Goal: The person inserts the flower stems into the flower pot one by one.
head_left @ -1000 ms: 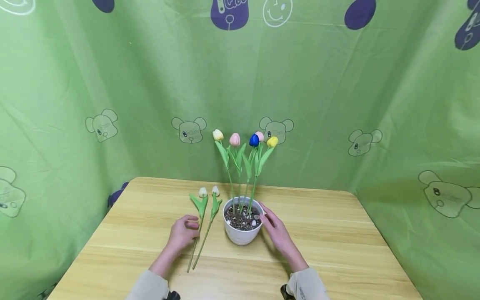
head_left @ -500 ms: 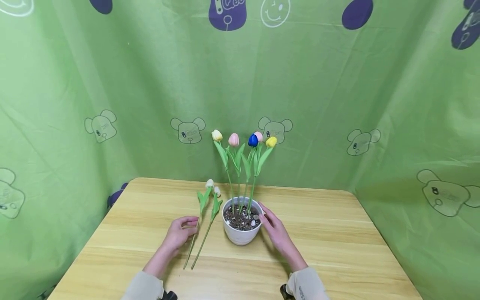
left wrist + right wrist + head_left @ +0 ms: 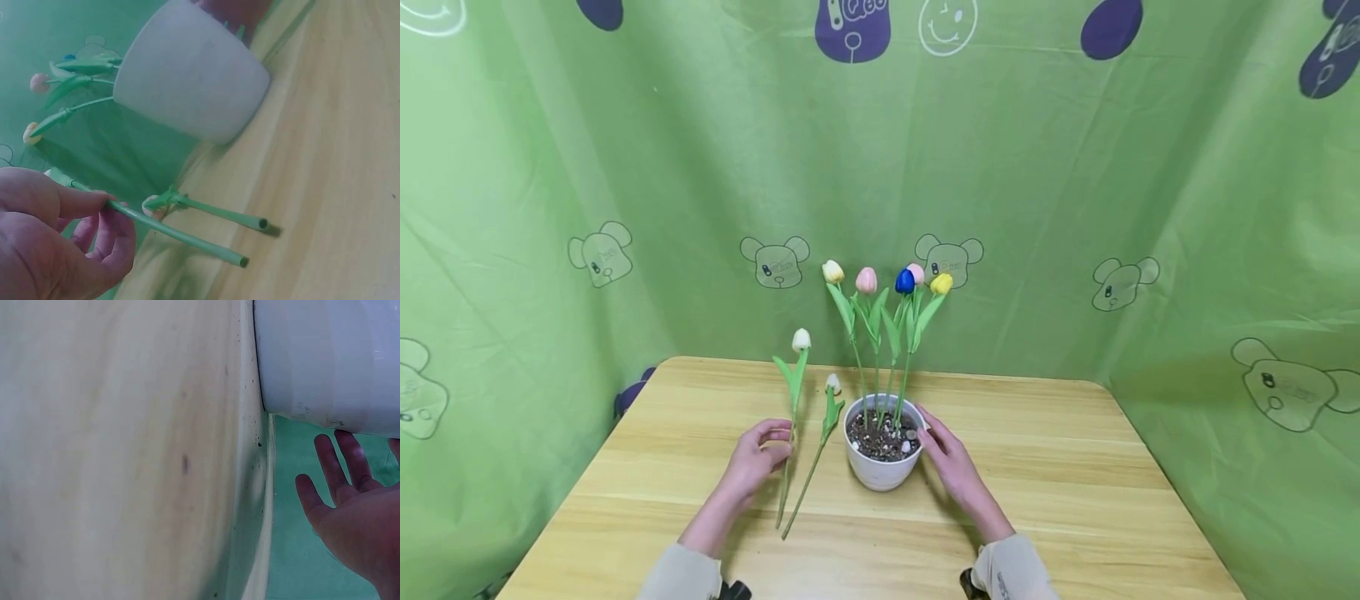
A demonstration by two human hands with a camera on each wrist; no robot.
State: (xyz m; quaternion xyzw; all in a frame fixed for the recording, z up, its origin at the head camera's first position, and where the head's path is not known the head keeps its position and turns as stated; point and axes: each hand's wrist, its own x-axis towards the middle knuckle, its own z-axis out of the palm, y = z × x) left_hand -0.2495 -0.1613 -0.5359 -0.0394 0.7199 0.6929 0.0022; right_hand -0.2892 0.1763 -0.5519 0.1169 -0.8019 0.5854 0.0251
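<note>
My left hand (image 3: 751, 462) pinches the green stem of a white artificial tulip (image 3: 801, 340) between thumb and fingers. In the left wrist view that tulip's stem (image 3: 181, 234) slants past the fingertips, its cut end free. A second white tulip (image 3: 832, 410) lies on the table to its right. My right hand (image 3: 955, 467) rests against the right side of a white flowerpot (image 3: 882, 475), thumb by the rim. The right wrist view shows its fingers fairly straight beside the pot wall. Blue (image 3: 905, 281), yellow (image 3: 942, 283), pink (image 3: 867, 280) and cream tulips (image 3: 832, 272) stand in the pot's soil.
The wooden table (image 3: 1075, 483) carries the pot near its middle. A green patterned curtain (image 3: 1030, 167) hangs behind the table and along both sides.
The left hand has taken hold of the left white tulip and lifted its bloom off the table, tilting it more upright. The right hand stays at the pot.
</note>
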